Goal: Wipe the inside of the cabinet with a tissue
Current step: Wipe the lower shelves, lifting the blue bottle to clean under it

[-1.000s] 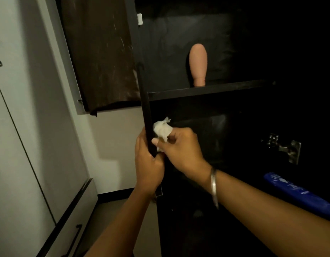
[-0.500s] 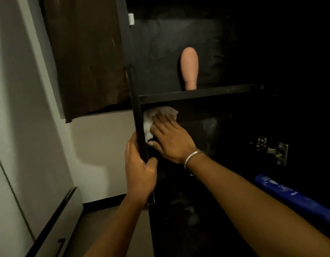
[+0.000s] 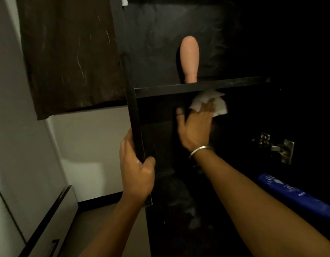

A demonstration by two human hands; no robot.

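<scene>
Dark cabinet, crumpled white tissue

We see a crumpled white paper tissue, soft and matt; cabinet panels dark with a faint sheen; shiny metal hinge and bangle; smooth matt peach plastic-looking form; glossy blue plastic pack; scuffed brown door.

open room under shelf, hinge at right

Dim, soft picture; cabinet interior nearly black, pale wall lit.
</scene>
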